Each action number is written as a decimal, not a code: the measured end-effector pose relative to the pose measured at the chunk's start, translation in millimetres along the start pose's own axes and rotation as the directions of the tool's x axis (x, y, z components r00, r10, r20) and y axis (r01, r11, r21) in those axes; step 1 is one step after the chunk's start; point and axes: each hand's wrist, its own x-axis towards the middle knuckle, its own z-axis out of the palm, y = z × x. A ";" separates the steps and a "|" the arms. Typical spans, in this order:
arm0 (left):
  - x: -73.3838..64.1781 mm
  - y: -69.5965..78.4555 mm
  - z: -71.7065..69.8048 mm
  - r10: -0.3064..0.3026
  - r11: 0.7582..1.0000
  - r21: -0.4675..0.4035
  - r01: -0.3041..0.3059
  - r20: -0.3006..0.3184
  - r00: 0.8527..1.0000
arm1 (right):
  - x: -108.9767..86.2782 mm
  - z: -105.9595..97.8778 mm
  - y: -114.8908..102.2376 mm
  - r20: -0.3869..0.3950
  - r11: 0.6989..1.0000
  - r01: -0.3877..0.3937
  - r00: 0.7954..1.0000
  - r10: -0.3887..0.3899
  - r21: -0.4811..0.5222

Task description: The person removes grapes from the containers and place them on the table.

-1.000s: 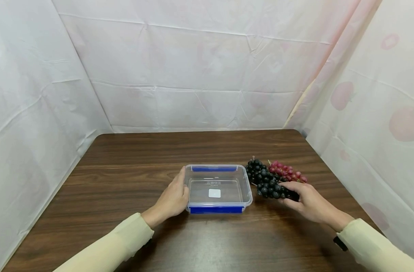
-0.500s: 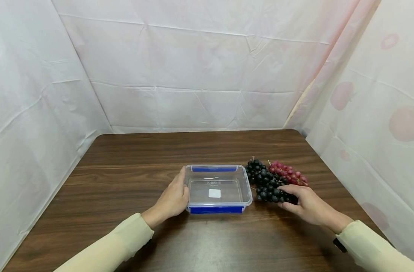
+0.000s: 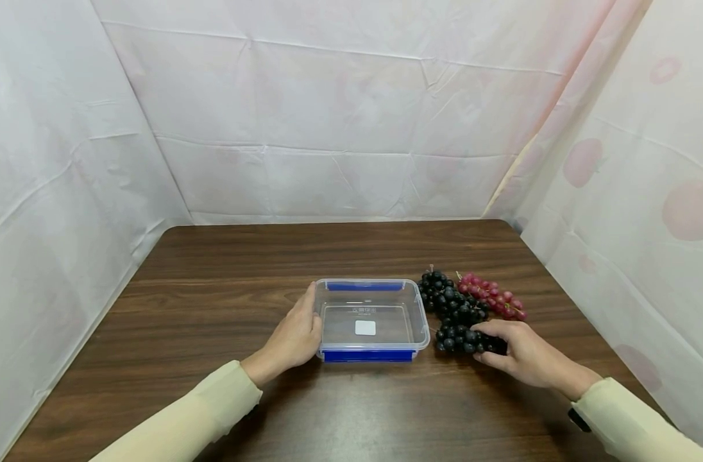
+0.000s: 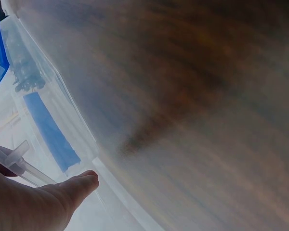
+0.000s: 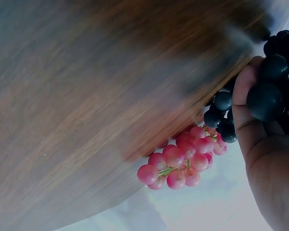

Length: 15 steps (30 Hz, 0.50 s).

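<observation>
My left hand [image 3: 292, 337] lies along the left side of a clear plastic food container [image 3: 423, 321] with blue clips, its fingers nearly straight against the wall. In the left wrist view the thumb [image 4: 77, 187] stretches beside a translucent side clip [image 4: 15, 154]. On the right, my right hand [image 3: 521, 350] pinches a bunch of black grapes [image 3: 458, 340] between thumb and fingers, close over the table. Behind it lies another bunch of black grapes [image 3: 444, 295], near the container's right side. A bunch of red grapes [image 3: 490, 295] sits farther right, also visible in the right wrist view.
The dark wood-grain table [image 3: 259, 256] has its far edge in front of a pale curtain [image 3: 340, 115]. A second curtain [image 3: 640, 205] with faint fruit prints hangs along the right side. A white label [image 3: 365, 328] shows on the container's floor.
My right hand has moved slightly toward me with its black grapes, and a gap has appeared between them and the other black bunch. The left hand and container stay put.
</observation>
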 end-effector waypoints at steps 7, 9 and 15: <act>0.3 0.3 0.2 0.000 1.000 0.004 0.000 -0.002 1.000 | -1.8 0.7 2.1 0.066 1.000 -0.003 0.998 0.004 -0.020; 0.3 0.3 0.3 -0.002 1.000 0.006 0.002 -0.002 1.000 | -2.2 0.8 2.3 0.086 0.999 -0.009 0.996 0.011 -0.031; 0.7 0.4 0.6 -0.001 1.000 0.004 0.001 -0.003 1.000 | -2.9 2.4 2.7 0.105 0.994 -0.040 0.993 0.051 -0.099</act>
